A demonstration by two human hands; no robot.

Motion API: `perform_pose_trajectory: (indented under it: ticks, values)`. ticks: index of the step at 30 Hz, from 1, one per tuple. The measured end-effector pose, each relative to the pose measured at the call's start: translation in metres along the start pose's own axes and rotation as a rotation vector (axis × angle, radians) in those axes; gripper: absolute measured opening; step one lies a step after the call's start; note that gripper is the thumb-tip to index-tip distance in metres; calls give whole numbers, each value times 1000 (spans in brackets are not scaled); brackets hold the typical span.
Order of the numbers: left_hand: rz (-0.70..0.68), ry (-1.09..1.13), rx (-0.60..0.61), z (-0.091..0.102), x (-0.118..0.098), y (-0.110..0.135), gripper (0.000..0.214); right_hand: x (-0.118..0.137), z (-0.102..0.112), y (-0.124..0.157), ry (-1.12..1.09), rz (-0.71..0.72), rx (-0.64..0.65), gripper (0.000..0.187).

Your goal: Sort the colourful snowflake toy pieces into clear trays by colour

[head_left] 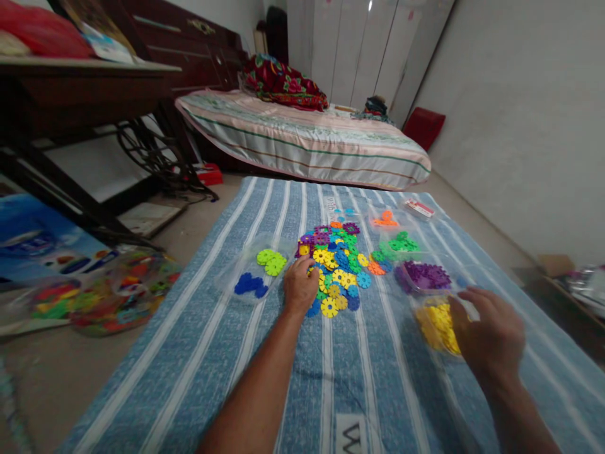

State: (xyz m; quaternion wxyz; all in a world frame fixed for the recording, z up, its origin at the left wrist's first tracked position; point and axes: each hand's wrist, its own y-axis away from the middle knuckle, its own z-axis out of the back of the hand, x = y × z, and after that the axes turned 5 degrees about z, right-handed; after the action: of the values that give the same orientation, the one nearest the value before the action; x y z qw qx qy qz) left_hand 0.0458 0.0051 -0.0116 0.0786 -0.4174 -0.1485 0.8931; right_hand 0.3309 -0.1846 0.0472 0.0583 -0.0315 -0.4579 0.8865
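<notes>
A loose pile of flower-shaped plastic discs (347, 261) in yellow, blue, green, purple and orange lies on the striped cloth. At the pile's left edge is my left hand (301, 285), fingers bent together, with a bit of a yellow disc (311, 271) showing between them. My right hand (496, 334), slightly blurred, hovers at the right side of a clear tub of yellow discs (435, 325). Its thumb and fingers are apart and nothing shows between them. Just behind that tub stands another with purple discs (428, 275).
Clear tubs hold green discs (401, 243), orange discs (385, 219), and lime discs (271, 260) beside dark blue discs (250, 285). A small red-and-white box (420, 209) lies at the back right. Beyond are a bed (307, 142) and a sewing-machine table (89, 75).
</notes>
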Motion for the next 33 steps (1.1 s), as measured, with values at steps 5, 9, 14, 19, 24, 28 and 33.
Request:
perform_pose_trajectory:
  ticks: [5, 9, 14, 19, 24, 28, 33]
  values:
    - [-1, -2, 2, 1, 0, 0, 20, 48, -8, 9, -218, 63, 73, 14]
    - [7, 4, 13, 2, -1, -1, 21, 107, -23, 17, -402, 116, 158, 8]
    - [21, 23, 9, 3, -1, -1, 23, 145, -38, 25, -520, 132, 281, 14]
    - [29, 38, 8, 2, 0, 0, 23, 156, -51, 25, -489, 95, 340, 16]
    - [39, 41, 19, 1, 0, 0, 24, 161, -65, 24, -410, 70, 416, 19]
    - [31, 49, 18, 0, 2, 0, 24, 162, -72, 26, -392, 76, 414, 17]
    - [29, 49, 13, 0, 2, -1, 23, 157, -70, 25, -368, 164, 322, 19]
